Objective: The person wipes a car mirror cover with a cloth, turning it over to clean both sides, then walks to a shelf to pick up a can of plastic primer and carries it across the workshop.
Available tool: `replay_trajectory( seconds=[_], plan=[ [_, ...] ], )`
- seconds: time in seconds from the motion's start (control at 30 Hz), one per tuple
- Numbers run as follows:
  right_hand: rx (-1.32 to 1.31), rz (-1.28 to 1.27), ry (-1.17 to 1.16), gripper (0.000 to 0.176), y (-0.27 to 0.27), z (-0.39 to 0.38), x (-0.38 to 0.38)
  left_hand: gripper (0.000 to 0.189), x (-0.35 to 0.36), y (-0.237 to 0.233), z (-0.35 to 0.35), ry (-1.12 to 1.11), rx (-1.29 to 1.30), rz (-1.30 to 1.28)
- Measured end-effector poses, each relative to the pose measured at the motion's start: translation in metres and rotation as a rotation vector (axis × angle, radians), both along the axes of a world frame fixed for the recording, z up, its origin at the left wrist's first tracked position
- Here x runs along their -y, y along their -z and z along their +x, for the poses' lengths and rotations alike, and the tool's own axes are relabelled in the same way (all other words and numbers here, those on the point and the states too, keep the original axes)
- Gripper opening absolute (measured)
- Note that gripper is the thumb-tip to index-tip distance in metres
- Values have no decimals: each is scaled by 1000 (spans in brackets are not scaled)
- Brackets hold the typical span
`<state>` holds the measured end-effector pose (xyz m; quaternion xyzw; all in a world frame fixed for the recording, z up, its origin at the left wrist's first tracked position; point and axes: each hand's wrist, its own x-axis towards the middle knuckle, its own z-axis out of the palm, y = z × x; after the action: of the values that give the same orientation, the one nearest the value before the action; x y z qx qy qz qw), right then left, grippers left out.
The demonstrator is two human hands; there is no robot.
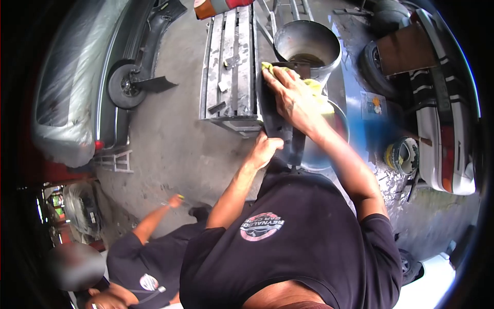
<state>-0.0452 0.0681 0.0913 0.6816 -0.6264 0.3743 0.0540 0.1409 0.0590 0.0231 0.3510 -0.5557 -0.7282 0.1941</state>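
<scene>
A long dark car part [272, 108], panel-like, is held upright in front of my chest, beside the slatted bench [229, 85]. My left hand [266, 149] grips its lower edge, with the thumb over the near side. Up at the panel's top, my right hand [294, 100] presses a yellow-green cloth [312, 86] against the surface, fingers stretched over it. Part of the cloth hangs out past the hand. Just beyond sits a large open drum [329, 67] with some brownish liquid in the bottom. A blue-tinted container [337, 123] is partly hidden behind my right forearm.
Small dark scraps [217, 108] lie on the bench. At left is a plastic-covered car [77, 77] and a wheel [127, 86]. A co-worker [154, 257] is close at lower left. A bucket [403, 156] and a white car rear [437, 149] are at right.
</scene>
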Motion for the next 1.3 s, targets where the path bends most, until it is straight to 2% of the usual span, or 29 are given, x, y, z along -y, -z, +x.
replay_trajectory(
  seconds=[0.03,0.07,0.13,0.2,0.27,0.3,0.37,0.4,0.47,0.53,0.6,0.67,0.7,0.8,0.87,0.93,0.97,1.0,1.07,1.1,1.13,1.2,1.23,1.27,1.3],
  plan=[
    [-42,-71,-4,57,8,-4,4,43,7,8,6,56,28,-2],
    [-40,-69,0,57,8,-6,4,43,10,15,8,60,30,0],
    [-78,166,166,54,5,-6,2,38,12,29,12,152,-22,-223],
    [-155,97,216,51,10,-6,2,37,3,0,-1,68,18,-126],
    [-153,195,283,49,13,-5,-1,36,-3,-6,-7,-19,58,-29],
    [-153,194,282,49,11,-9,-5,39,-5,2,-8,-61,75,-106],
    [43,361,133,48,5,-18,-13,41,-5,2,-8,-101,92,-186],
    [43,361,134,48,4,-17,-12,44,-5,-1,-8,-105,80,-146],
    [-68,-41,75,49,3,-9,-13,46,-10,-11,-8,-108,67,-96],
    [-230,0,130,57,16,-6,-6,49,-12,-21,-9,-74,59,-164],
    [-241,75,165,57,18,-10,-5,55,-13,4,-6,-88,28,-182],
    [-258,136,242,57,16,-1,-8,76,-18,11,-5,-103,32,-261],
    [-274,200,317,56,16,3,-11,78,-20,10,-5,-93,10,-229],
    [-185,82,340,52,26,-2,-13,78,-24,15,-9,-171,71,-173],
    [-158,112,350,48,29,-6,-15,78,-24,19,-11,-189,42,-202],
    [-112,111,263,45,30,-11,-20,78,-28,21,-11,-199,12,-225],
    [13,268,265,37,8,-8,-26,77,-30,17,-11,-216,31,-208],
    [11,268,268,37,-1,-13,-32,77,-30,12,-10,-234,49,-193],
    [453,72,-9,30,-6,-27,-46,73,-23,4,-8,-246,5,-94],
    [713,26,23,28,-2,-27,-54,69,-20,-1,-6,-264,-41,4],
    [913,-4,59,32,2,-29,-62,56,-17,-10,-1,-268,-20,41],
    [894,-125,128,35,-7,-38,-71,41,-14,-16,6,-282,-30,2],
    [729,-123,133,40,-4,-47,-73,31,-13,-19,9,-246,-52,25],
    [725,-126,138,40,-3,-50,-68,31,-12,-18,12,-241,-56,25],
    [490,-132,102,43,-3,-51,-62,34,-12,-14,16,-192,-79,12]
  ],
)
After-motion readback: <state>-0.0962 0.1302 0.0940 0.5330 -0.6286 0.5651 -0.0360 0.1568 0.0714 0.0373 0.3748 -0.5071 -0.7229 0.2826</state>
